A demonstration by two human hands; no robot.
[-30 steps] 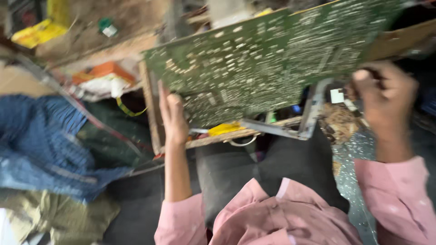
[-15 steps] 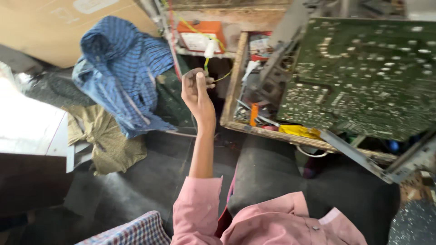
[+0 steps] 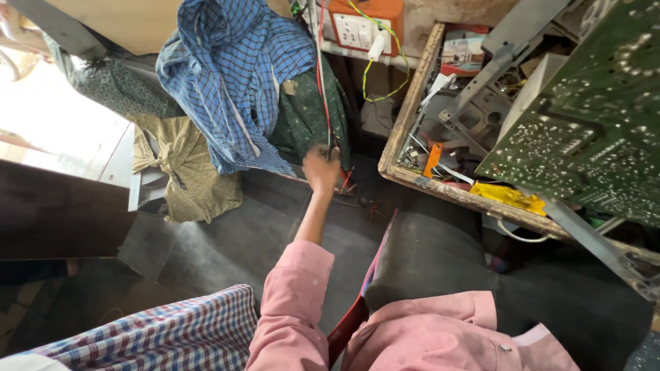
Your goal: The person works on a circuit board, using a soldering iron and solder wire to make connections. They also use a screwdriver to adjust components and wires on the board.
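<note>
My left hand (image 3: 322, 169) reaches down and away from me in a pink sleeve, toward the dark floor beside the wooden workbench frame (image 3: 412, 103). Its fingers are curled at the lower end of thin red and black wires (image 3: 321, 82) that hang from an orange socket box (image 3: 357, 24). Whether the fingers grip the wires is unclear. More red leads (image 3: 347, 182) lie on the floor just right of the hand. A large green circuit board (image 3: 584, 130) tilts over the bench at the upper right. My right hand is out of view.
A blue checked cloth (image 3: 234, 75), a green cloth (image 3: 306, 117) and an olive cloth (image 3: 179, 172) are heaped left of the hand. The bench holds metal brackets (image 3: 481, 103), an orange tool (image 3: 432, 159) and a yellow piece (image 3: 509, 198). A dark cushion (image 3: 433, 254) sits close to me.
The view has swung left and down, so the circuit board now sits at the right. My left hand has dropped from near the socket box to the wires by the floor. My right hand left view.
</note>
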